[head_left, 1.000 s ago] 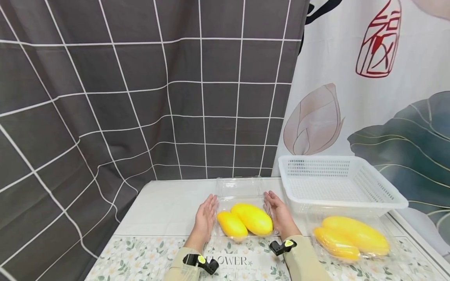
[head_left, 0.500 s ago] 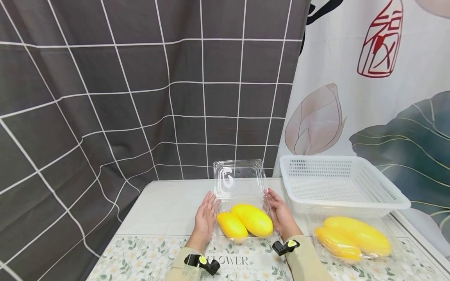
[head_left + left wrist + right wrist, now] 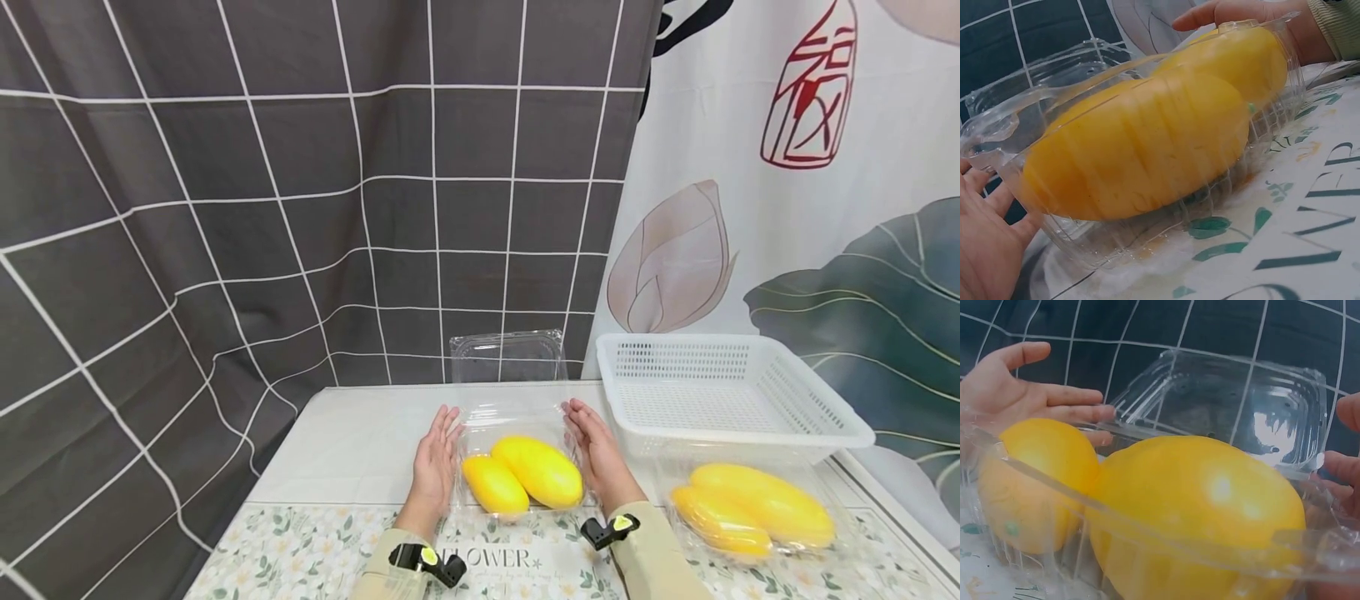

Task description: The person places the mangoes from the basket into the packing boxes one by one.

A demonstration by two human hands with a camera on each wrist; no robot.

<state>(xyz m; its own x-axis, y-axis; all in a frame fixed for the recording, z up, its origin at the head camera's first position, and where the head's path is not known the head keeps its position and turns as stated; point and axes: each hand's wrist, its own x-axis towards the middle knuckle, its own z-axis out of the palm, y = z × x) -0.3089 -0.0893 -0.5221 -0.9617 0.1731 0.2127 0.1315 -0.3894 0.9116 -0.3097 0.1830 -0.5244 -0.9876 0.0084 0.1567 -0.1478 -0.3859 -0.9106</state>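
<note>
Between my two hands stands a clear plastic clamshell box [image 3: 517, 423] with its lid [image 3: 507, 360] raised at the back. Inside lie two yellow mangoes, a smaller mango [image 3: 495, 485] on the left and a larger mango [image 3: 538, 472] on the right. My left hand [image 3: 433, 463] is at the box's left side, fingers extended and thumb apart in the right wrist view. At the right side, my right hand [image 3: 602, 457] has its fingers pointing forward along the wall, fingertips close to the lid's hinge end.
To the right sits a second clear box [image 3: 840, 521] with two yellow mangoes [image 3: 757, 508] inside. Behind it is a white perforated basket [image 3: 735, 392]. A flowered mat [image 3: 300, 550] covers the table's near part; a dark checked curtain [image 3: 390, 208] hangs behind.
The clear lid has swung up from lying back flat behind the box to a more upright tilt. Both hands have barely moved, and the mangoes lie as before.
</note>
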